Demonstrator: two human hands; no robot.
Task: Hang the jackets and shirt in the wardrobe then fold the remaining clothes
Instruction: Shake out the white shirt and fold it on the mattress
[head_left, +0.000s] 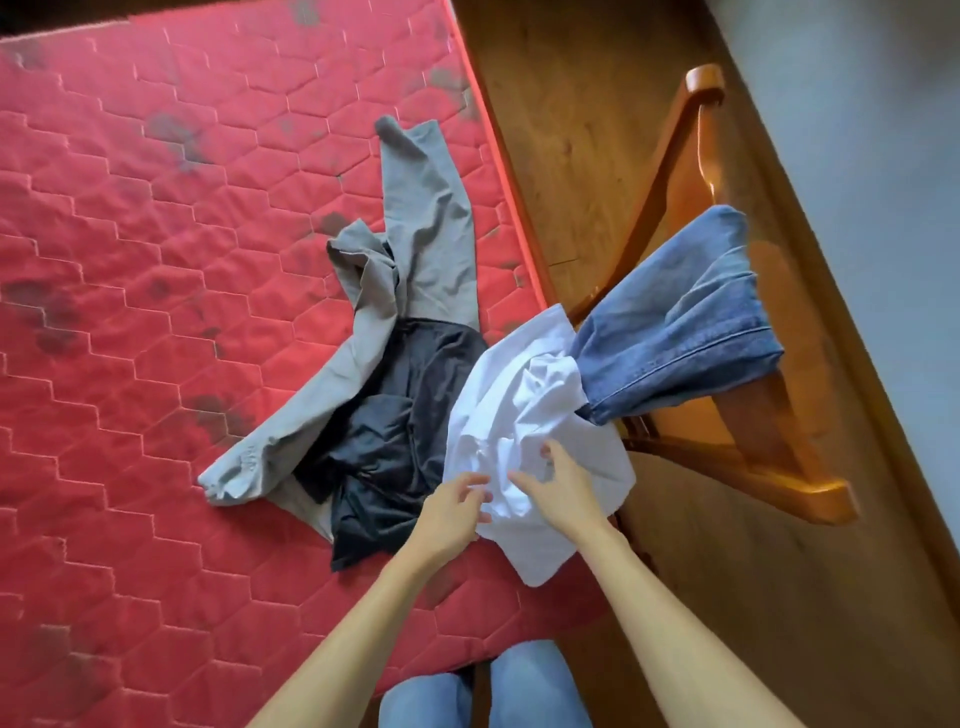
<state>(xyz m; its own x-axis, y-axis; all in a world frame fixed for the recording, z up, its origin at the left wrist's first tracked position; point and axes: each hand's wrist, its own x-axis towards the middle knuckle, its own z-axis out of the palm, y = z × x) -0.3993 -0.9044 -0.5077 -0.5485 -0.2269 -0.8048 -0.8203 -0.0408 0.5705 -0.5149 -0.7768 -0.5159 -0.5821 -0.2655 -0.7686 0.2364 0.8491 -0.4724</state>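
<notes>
White shirt (524, 415) is bunched right under the fingertips, probably so it can be gathered for hanging; left hand (454, 506) is curled at its edge, a pinch can't be confirmed; right hand (558, 486) is loosely spread on top; jeans (675, 322) are draped just beyond.

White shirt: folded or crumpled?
Crumpled: the white shirt lies bunched in irregular creases at the red mattress edge. The left hand and right hand are at it.
</notes>
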